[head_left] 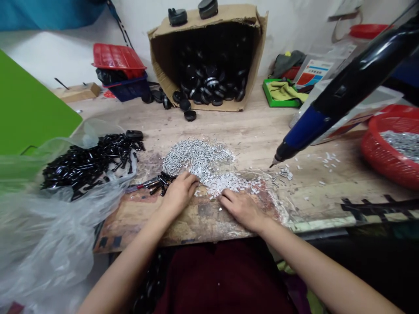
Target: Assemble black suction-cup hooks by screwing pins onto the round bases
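My left hand [180, 188] rests at the near edge of a pile of silver screws [186, 155] and small nuts [204, 169]. Its fingers are bent and close together, and whatever they pinch is hidden. At the white plastic pieces [225, 183], my right hand [242, 208] lies low with its fingers curled in. Any part between those fingertips is too small to make out. Several black tubular parts [160, 183] lie just left of my left hand. Above the table on the right hangs a powered screwdriver [304, 126], its tip pointing down, touched by neither hand.
A clear plastic bag [65, 226] with black parts [88, 161] spreads at the left. Behind stands a cardboard box [160, 65] of round black parts. A red basket [376, 148] of metal pieces sits right, and a green tray [271, 98] holds a cloth.
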Demonstrator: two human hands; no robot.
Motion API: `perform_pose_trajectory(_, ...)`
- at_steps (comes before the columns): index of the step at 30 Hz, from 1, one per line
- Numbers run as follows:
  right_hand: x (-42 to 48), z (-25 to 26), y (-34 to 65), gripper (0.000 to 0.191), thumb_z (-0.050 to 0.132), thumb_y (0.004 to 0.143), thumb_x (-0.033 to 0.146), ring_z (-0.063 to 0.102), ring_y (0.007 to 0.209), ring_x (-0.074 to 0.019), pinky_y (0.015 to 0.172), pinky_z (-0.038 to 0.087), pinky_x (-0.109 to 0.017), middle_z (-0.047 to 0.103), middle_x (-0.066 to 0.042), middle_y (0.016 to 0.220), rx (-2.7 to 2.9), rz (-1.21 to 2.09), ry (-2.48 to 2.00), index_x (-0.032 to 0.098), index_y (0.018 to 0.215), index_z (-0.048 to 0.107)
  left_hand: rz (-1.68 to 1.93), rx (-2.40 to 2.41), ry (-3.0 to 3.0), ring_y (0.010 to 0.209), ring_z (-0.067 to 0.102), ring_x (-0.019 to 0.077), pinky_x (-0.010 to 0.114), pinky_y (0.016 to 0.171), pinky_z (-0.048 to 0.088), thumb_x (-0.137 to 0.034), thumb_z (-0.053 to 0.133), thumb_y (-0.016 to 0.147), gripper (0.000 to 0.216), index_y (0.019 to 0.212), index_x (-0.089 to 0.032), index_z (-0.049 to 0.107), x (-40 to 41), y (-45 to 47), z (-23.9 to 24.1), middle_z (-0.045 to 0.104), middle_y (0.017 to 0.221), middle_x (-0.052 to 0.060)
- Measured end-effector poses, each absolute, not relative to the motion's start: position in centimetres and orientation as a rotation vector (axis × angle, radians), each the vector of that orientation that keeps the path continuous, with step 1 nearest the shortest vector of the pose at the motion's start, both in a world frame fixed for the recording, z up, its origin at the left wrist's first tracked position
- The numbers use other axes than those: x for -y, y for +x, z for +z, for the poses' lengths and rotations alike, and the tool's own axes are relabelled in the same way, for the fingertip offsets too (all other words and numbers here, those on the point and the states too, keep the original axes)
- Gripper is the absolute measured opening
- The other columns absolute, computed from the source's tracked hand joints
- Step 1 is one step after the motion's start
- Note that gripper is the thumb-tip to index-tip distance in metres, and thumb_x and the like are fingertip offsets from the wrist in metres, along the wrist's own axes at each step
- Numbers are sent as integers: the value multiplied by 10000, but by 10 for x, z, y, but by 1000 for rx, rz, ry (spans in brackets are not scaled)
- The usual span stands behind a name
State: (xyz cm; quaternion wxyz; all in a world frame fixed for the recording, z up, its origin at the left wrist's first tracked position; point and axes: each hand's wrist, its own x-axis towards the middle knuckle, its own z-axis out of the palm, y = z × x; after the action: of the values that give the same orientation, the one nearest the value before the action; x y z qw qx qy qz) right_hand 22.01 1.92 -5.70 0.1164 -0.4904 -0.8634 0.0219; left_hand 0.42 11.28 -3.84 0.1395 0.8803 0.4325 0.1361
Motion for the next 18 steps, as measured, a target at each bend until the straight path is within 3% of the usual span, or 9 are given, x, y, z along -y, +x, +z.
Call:
perform_pose_trajectory(7,-38,-37,195,238,357,952,159,514,905,-173,763,395,-270,569,-74,1066,2366,135,-1557,176,1003,588,274,-1168,2631,829,553,182,305,759,458,-229,458,896,133,910,-212,589,-126,6,-36,554,894,41)
perform_pose_trajectory(11,-56,-30,164,180,434,928,228,515,869,-199,733,401,-294,591,-60,947,2350,230,-1611,191,879,604,230,-1126,2631,805,553,191,323,767,462,-207,458,877,117,861,-182,571,-132,3,-35,552,861,52)
perform_pose_trajectory(18,-79,-35,140,249,343,929,136,512,844,-212,765,412,-332,605,-86,899,2257,340,-1760,171,865,581,353,-1117,2494,775,561,193,322,760,464,-232,529,815,57,794,-182,548,-136,-7,-36,567,804,40)
